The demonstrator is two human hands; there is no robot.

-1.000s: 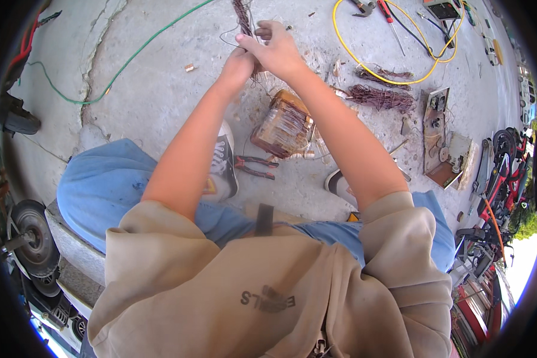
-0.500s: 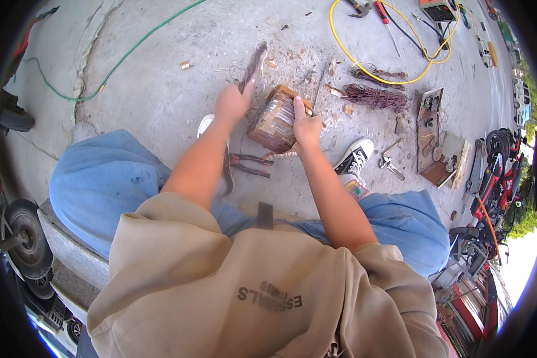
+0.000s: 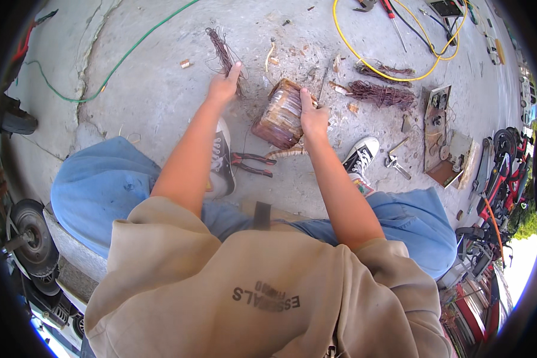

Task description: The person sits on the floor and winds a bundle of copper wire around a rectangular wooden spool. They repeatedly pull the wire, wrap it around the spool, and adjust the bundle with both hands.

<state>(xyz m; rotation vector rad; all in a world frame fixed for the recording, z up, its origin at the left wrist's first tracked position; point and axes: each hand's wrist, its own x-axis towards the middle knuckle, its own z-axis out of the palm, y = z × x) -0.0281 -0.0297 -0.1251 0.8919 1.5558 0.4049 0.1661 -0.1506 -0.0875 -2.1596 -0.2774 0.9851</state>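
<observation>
I observe the person's left hand (image 3: 224, 88) with its fingers closed around one end of a bundle of reddish-brown wire (image 3: 221, 51), which projects up and to the left, loose strands straying from it. The bundle is held above and left of a brown, box-shaped wound block (image 3: 274, 116), which sits tilted on the concrete floor (image 3: 161, 113) between the person's shoes. The right hand (image 3: 314, 118) is at the block's right side, thumb laid against it, other fingers bent; they are partly hidden, so I cannot tell whether they grasp it. Pliers with red-and-black handles (image 3: 250, 164) lie just beside the left shoe (image 3: 222, 158). To the right I note a larger wire bundle (image 3: 382, 95), a yellow hose (image 3: 347, 46) and an opened metal casing (image 3: 434, 122).
</observation>
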